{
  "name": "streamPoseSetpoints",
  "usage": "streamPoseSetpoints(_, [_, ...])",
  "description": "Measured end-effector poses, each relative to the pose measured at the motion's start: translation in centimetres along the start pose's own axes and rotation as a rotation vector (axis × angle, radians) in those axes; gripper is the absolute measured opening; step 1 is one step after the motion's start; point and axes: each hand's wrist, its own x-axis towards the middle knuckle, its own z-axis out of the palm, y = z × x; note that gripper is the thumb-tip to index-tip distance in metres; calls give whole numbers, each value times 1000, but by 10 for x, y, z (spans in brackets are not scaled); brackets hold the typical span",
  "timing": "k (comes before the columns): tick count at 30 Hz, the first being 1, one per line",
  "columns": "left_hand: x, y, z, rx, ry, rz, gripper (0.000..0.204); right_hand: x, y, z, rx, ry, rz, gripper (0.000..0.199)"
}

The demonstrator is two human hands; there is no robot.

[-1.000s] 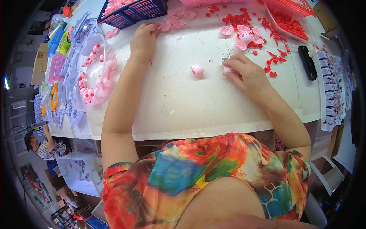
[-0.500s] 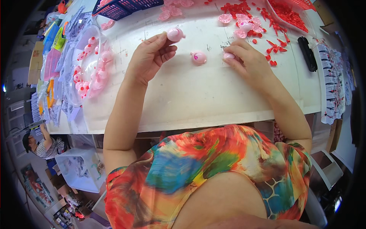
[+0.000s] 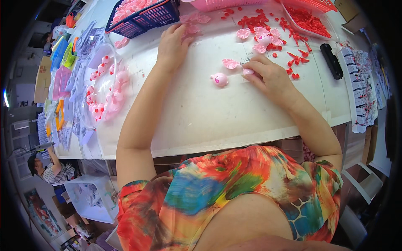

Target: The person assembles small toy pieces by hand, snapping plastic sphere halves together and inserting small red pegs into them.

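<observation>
My left hand (image 3: 172, 48) reaches to the loose pink petal-like shells (image 3: 192, 27) on the table by the blue basket. Its fingers are stretched out with the thumb apart, and no held piece shows; the fingertips are partly hidden. Between thumb and fingers of my right hand (image 3: 268, 75) is a small pink plastic piece (image 3: 248, 71), mostly covered. Just left of that hand lies a single pink shell (image 3: 230, 63). Nearer to me rests a round pink ball-shaped piece (image 3: 219, 79) with a darker pink mark and a small knob.
A dark blue basket (image 3: 144, 19) heaped with pink parts stands at the far left. Red pegs (image 3: 298, 58) and a tray of red parts (image 3: 307, 21) are at the far right, beside a black tool (image 3: 331, 60). A clear bowl (image 3: 83, 88) with pink balls is left.
The rounded pink piece has left my left hand, which moved forward to the loose shells. A pink shell now lies beside my right hand, which keeps its small piece. The view has tilted farther up.
</observation>
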Motion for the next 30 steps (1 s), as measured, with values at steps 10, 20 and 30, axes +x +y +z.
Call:
streamPoseSetpoints(10, [21, -6, -9, -1448, -254, -927, 29, 3, 2, -3, 51, -26, 41, 19])
streamPoseSetpoints(20, [32, -28, 40, -354, -51, -181, 29, 5, 1, -4, 74, -56, 35, 18])
streamPoseSetpoints(30, [26, 42, 24, -537, -68, -113, 27, 3, 1, -7, 87, -49, 37, 20])
